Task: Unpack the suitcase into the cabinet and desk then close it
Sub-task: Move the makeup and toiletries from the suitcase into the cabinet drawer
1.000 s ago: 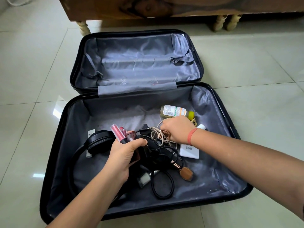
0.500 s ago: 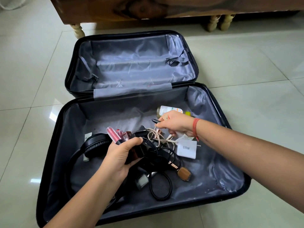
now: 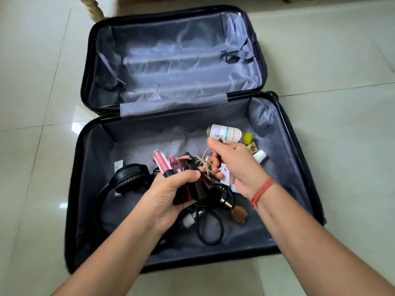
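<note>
Suitcase [image 3: 85, 189] open; left hand [image 3: 171, 194], right hand [image 3: 237, 167] grip items [image 3: 162, 165].

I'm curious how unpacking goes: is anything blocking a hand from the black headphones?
Nothing visible lies on the headphones at the suitcase's left. Their right side is hidden behind the left hand, which grips cosmetics; the right hand holds a cord.

Glossy floor tiles [image 3: 342, 60]; crinkled cloth suitcase lining [image 3: 171, 60].

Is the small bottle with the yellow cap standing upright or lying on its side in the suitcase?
Lying on its side. The bottle rests flat on the suitcase lining, its yellow cap pointing right.
</note>
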